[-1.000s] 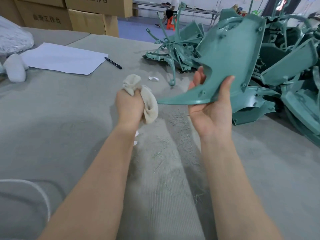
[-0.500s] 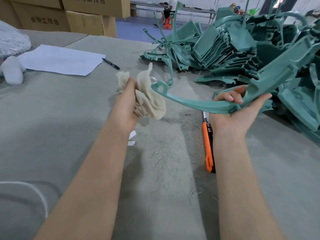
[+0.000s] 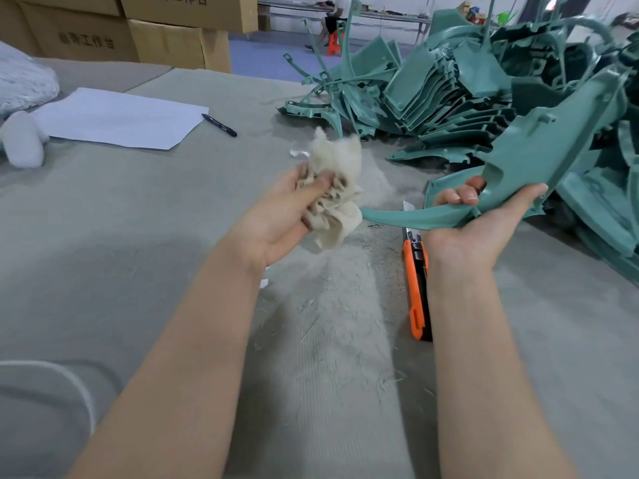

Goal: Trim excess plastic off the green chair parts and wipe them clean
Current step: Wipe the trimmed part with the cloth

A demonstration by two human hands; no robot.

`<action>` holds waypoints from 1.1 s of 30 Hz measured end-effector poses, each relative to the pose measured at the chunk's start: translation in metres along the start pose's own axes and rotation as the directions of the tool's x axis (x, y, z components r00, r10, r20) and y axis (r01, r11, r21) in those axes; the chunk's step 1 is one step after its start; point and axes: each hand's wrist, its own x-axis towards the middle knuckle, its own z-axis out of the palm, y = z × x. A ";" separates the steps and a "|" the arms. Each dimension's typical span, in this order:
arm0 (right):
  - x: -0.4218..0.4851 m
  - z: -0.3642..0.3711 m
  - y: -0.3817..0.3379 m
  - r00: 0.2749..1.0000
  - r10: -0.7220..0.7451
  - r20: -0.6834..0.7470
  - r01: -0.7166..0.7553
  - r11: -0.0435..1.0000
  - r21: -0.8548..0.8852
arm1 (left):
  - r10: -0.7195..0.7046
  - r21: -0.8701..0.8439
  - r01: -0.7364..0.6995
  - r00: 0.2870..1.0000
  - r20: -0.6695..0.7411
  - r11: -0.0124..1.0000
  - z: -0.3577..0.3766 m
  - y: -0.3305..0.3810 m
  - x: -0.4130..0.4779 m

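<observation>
My left hand (image 3: pixel 276 216) holds a bunched cream cloth (image 3: pixel 337 202), fingers curled round it and the thumb pressed into its folds. My right hand (image 3: pixel 484 229) lies palm up under a green chair part (image 3: pixel 539 157). Its fingers are hooked over the near edge and its thumb is stretched along the far side. The part's narrow end reaches the cloth, held above the grey table (image 3: pixel 138 236).

An orange utility knife (image 3: pixel 415 281) lies on the table just beside my right wrist, among pale shavings (image 3: pixel 328 305). More green parts (image 3: pixel 449 84) are heaped behind.

On the cardboard boxes (image 3: pixel 86 39) I read 工作台; the characters before that are too blurred. A pen (image 3: pixel 219 125) lies beside a white sheet (image 3: pixel 117 117), on which I see no writing.
</observation>
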 end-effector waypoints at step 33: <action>-0.005 0.003 0.021 0.982 0.182 0.048 -0.177 0.979 -0.097 | 0.300 0.484 0.003 0.782 -0.547 0.875 -0.007 0.002 0.002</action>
